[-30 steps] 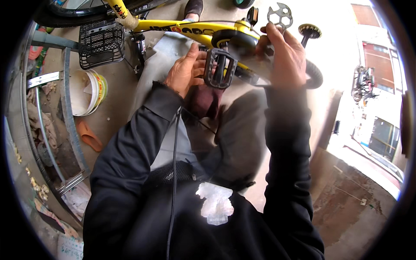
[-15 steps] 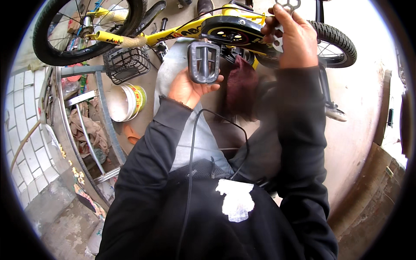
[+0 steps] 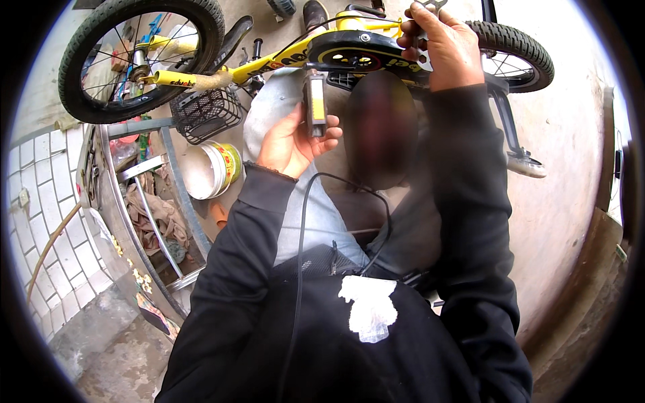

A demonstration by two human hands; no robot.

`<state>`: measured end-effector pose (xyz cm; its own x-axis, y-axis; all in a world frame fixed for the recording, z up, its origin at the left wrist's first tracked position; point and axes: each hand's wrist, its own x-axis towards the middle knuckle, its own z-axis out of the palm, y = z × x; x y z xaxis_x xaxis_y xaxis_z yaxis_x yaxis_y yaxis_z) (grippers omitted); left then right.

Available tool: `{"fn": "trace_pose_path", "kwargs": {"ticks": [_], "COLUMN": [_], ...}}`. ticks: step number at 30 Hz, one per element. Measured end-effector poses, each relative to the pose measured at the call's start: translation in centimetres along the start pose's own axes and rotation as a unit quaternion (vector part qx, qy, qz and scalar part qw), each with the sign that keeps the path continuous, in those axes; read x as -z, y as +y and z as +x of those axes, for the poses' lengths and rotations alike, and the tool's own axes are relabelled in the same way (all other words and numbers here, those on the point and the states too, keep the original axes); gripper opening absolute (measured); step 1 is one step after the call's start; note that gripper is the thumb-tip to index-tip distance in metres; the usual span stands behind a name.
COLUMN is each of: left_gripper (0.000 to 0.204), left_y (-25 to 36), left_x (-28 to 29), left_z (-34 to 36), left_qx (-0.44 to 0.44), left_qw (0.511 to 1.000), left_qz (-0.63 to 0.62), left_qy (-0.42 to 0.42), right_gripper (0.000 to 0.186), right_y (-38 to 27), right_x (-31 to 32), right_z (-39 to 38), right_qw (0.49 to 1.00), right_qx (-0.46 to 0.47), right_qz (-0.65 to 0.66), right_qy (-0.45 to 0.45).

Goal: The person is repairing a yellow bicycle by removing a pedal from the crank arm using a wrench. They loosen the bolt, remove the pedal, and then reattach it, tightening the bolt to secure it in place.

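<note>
My left hand (image 3: 285,146) grips a dark bicycle pedal (image 3: 315,101), turned edge-on so that a yellow-orange reflector shows along its side. In my raised right hand (image 3: 455,57) is a flat metal wrench (image 3: 425,62) with several cut-outs; fingers cover its middle. Beyond both hands lies a small yellow bicycle (image 3: 289,52). Its black chain guard (image 3: 356,48) sits just left of my right hand. Another pedal (image 3: 341,81) shows partly below the guard. Between my forearms a dark reddish patch is too blurred to make out.
The bicycle's front wheel (image 3: 70,74) fills the upper left, with a black wire basket (image 3: 207,114) below it. A white bucket (image 3: 213,171) stands beside a metal frame (image 3: 185,195) on the left. The rear wheel (image 3: 537,60) is at upper right. A black cable (image 3: 302,221) loops over my lap.
The pedal in my left hand has turned from its broad face to its narrow edge. My right hand, still holding the wrench, has moved slightly up and left. The whole view has shifted a little.
</note>
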<state>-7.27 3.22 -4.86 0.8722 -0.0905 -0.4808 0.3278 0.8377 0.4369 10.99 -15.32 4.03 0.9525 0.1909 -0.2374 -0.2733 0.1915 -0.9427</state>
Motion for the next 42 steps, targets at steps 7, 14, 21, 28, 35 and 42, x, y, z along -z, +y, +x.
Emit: {"fn": "trace_pose_path", "kwargs": {"ticks": [7,14,21,28,35,42], "left_gripper": [0.066,0.074,0.068,0.065,0.066,0.071], "left_y": [0.4,0.2,0.0,0.1,0.2,0.5], "left_x": [-2.2,-5.2,-5.5,-5.8,-5.7,-5.8], "left_z": [-0.3,-1.1,-1.2,-1.1,-1.3,-1.3], "left_qx": [-0.062,-0.158,-0.165,-0.153,-0.147,-0.143], "left_qw": [0.994,0.915,0.907,0.913,0.916,0.915], "left_qz": [0.076,0.352,0.367,0.358,0.351,0.353], "left_qy": [0.039,0.120,0.121,0.120,0.129,0.134], "right_gripper": [0.018,0.020,0.016,0.016,0.017,0.016], "right_y": [-1.0,1.7,1.0,1.9,2.1,4.1], "right_x": [-1.1,0.8,0.1,-0.3,-1.1,-2.3], "right_z": [-0.6,-0.9,-3.2,-2.9,-3.0,-1.4], "right_qw": [0.996,0.869,0.846,0.850,0.768,0.704], "right_qx": [-0.030,0.162,0.241,0.286,0.360,0.305], "right_qz": [-0.039,-0.392,-0.406,-0.372,-0.480,-0.596], "right_qy": [-0.071,-0.254,-0.246,-0.239,-0.226,-0.238]}}
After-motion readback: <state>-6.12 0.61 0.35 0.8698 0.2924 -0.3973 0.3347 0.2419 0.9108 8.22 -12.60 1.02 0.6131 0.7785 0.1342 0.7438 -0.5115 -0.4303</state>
